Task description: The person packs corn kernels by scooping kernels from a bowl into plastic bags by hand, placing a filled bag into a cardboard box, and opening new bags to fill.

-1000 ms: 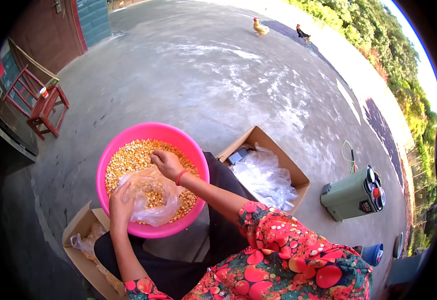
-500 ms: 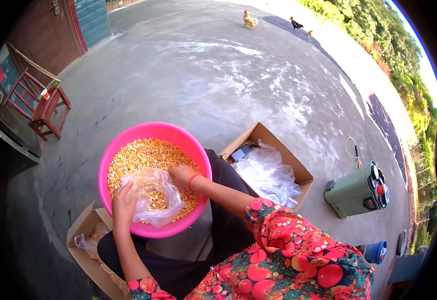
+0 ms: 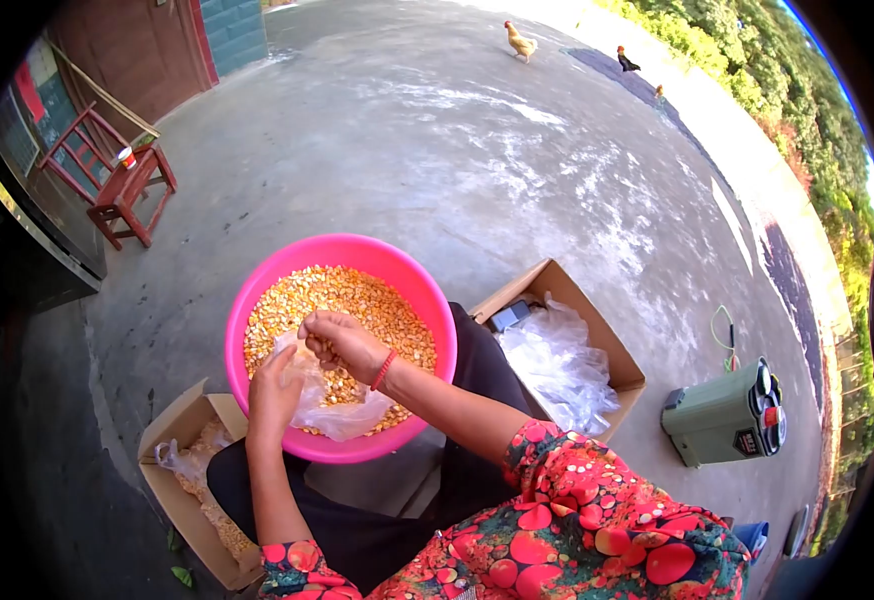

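Observation:
A pink basin (image 3: 441,300) of loose yellow corn kernels (image 3: 357,295) rests at my lap. Over the kernels, at the basin's near side, lies a thin clear plastic bag (image 3: 332,412), partly crumpled. My left hand (image 3: 275,390) grips the edge of this bag at the left, thumb and fingers together. Just above the bag's upper part is my right hand (image 3: 345,345), a red band on its wrist. Its fingers are curled closed, and what they hold, if anything, is hidden.
A cardboard box (image 3: 597,335) of clear plastic bags and a dark blue box stands right; another carton (image 3: 172,500) with bagged corn is lower left. A green sprayer tank (image 3: 722,415) stands farther right. A red chair (image 3: 132,190) holds a cup. Chickens (image 3: 520,42) are far off.
My right hand has lifted out of the kernels and moved up and left over the bag, its fingers curling. The bag looks flatter and its mouth narrower. The camera view has shifted slightly.

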A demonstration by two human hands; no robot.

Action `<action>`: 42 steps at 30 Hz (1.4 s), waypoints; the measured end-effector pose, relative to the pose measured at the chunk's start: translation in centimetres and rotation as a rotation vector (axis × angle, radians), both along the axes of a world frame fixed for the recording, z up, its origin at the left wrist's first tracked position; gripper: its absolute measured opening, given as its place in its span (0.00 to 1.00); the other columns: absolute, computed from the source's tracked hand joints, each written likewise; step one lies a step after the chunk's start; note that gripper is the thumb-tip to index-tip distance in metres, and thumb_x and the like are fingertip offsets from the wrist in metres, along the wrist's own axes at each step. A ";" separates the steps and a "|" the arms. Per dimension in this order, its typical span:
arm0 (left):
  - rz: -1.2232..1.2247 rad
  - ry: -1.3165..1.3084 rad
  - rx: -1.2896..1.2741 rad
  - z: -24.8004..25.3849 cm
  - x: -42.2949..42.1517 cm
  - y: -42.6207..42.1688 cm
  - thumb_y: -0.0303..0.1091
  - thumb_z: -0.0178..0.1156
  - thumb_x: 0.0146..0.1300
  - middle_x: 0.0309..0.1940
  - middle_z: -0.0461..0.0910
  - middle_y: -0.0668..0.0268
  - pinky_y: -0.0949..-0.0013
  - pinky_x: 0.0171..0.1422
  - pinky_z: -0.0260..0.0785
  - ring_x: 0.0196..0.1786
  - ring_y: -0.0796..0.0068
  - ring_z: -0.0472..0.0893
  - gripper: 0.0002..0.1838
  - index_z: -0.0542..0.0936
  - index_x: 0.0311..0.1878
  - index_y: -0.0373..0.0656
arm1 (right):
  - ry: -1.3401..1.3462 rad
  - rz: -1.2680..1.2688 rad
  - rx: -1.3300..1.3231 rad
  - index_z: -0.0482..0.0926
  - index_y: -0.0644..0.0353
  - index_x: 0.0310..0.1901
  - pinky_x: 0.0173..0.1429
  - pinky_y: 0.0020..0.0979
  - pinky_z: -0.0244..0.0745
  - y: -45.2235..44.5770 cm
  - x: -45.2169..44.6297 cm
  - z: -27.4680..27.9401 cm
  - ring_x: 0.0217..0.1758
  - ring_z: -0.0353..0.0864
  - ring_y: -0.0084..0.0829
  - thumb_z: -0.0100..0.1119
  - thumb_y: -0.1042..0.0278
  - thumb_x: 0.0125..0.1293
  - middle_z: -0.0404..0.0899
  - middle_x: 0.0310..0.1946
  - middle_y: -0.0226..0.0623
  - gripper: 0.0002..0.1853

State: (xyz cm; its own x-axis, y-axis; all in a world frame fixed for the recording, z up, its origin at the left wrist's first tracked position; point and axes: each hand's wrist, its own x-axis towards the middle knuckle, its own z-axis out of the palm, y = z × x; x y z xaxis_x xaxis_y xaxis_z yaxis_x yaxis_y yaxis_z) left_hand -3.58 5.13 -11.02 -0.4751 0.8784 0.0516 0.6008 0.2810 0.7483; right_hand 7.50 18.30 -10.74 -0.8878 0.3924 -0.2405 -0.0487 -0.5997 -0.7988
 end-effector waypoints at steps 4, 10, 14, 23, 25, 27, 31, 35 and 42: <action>-0.012 0.010 -0.004 -0.4 -0.1 -0.1 0.20 0.60 0.48 0.51 0.76 0.50 0.63 0.59 0.66 0.55 0.55 0.75 0.24 0.75 0.53 0.34 | -0.035 0.163 0.621 0.77 0.62 0.36 0.40 0.23 0.70 -1.9 -0.4 -2.5 0.35 0.74 0.18 0.52 0.68 0.64 0.77 0.28 0.30 0.07; -0.010 0.010 0.049 -0.3 -0.2 -0.4 0.20 0.60 0.48 0.50 0.76 0.50 0.63 0.60 0.66 0.55 0.56 0.75 0.24 0.75 0.53 0.34 | -0.157 -0.087 0.884 0.79 0.62 0.35 0.40 0.27 0.73 0.6 0.7 -2.6 0.34 0.78 0.24 0.55 0.70 0.61 0.81 0.30 0.34 0.06; -0.002 0.031 0.066 -0.5 -0.2 -0.3 0.19 0.57 0.48 0.50 0.76 0.51 0.63 0.60 0.65 0.55 0.55 0.75 0.23 0.76 0.52 0.34 | -0.310 -0.308 1.232 0.79 0.60 0.34 0.45 0.35 0.72 5.0 2.1 -4.6 0.38 0.78 0.38 0.54 0.73 0.58 0.79 0.32 0.41 0.05; 0.004 0.074 0.048 -0.9 -0.3 -0.3 0.21 0.57 0.49 0.49 0.76 0.50 0.62 0.60 0.66 0.54 0.53 0.75 0.22 0.76 0.51 0.35 | -0.577 0.236 1.627 0.77 0.59 0.40 0.49 0.42 0.71 4.4 4.9 -10.6 0.42 0.76 0.47 0.49 0.63 0.60 0.76 0.34 0.46 0.11; 0.013 0.072 0.048 -0.9 -0.5 -0.2 0.21 0.57 0.49 0.49 0.76 0.50 0.62 0.60 0.66 0.53 0.53 0.75 0.22 0.76 0.51 0.35 | -0.562 0.312 1.699 0.76 0.62 0.36 0.46 0.43 0.73 4.1 5.0 -9.9 0.37 0.77 0.48 0.48 0.62 0.61 0.77 0.32 0.48 0.12; 0.000 0.065 0.046 -0.9 -0.5 -0.4 0.22 0.57 0.50 0.49 0.76 0.50 0.61 0.59 0.66 0.53 0.53 0.75 0.22 0.76 0.51 0.36 | -0.744 0.400 1.531 0.76 0.62 0.34 0.45 0.46 0.72 3.6 5.0 -9.3 0.36 0.78 0.48 0.47 0.61 0.62 0.79 0.32 0.50 0.13; 0.027 0.032 0.046 -1.2 -0.6 -0.4 0.23 0.58 0.50 0.49 0.76 0.49 0.61 0.58 0.67 0.53 0.53 0.75 0.22 0.76 0.52 0.37 | -0.681 0.061 1.324 0.78 0.60 0.36 0.44 0.43 0.73 5.1 4.9 -9.1 0.35 0.80 0.46 0.47 0.60 0.62 0.81 0.32 0.48 0.13; 0.021 0.097 0.110 -1.8 -0.4 -0.3 0.21 0.55 0.50 0.49 0.76 0.50 0.61 0.58 0.67 0.52 0.53 0.76 0.22 0.76 0.52 0.37 | -0.346 -0.071 0.009 0.74 0.58 0.34 0.18 0.23 0.57 7.9 5.5 -7.4 0.16 0.60 0.18 0.45 0.59 0.67 0.66 0.17 0.25 0.12; 0.040 0.087 0.104 -1.7 -0.3 -0.2 0.19 0.53 0.50 0.48 0.76 0.51 0.60 0.57 0.67 0.51 0.53 0.76 0.21 0.77 0.50 0.37 | -0.095 -0.106 -0.116 0.71 0.57 0.35 0.19 0.18 0.49 4.8 2.7 0.3 0.17 0.53 0.15 0.42 0.61 0.70 0.64 0.20 0.23 0.11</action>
State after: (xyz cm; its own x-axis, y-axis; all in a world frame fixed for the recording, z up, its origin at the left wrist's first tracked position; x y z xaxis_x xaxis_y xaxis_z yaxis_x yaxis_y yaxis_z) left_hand -3.88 4.97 -12.75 -0.4997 0.8464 0.1840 0.6543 0.2296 0.7206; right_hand 10.22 23.05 -10.43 -0.8142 0.4471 -0.3703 -0.0441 -0.6838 -0.7283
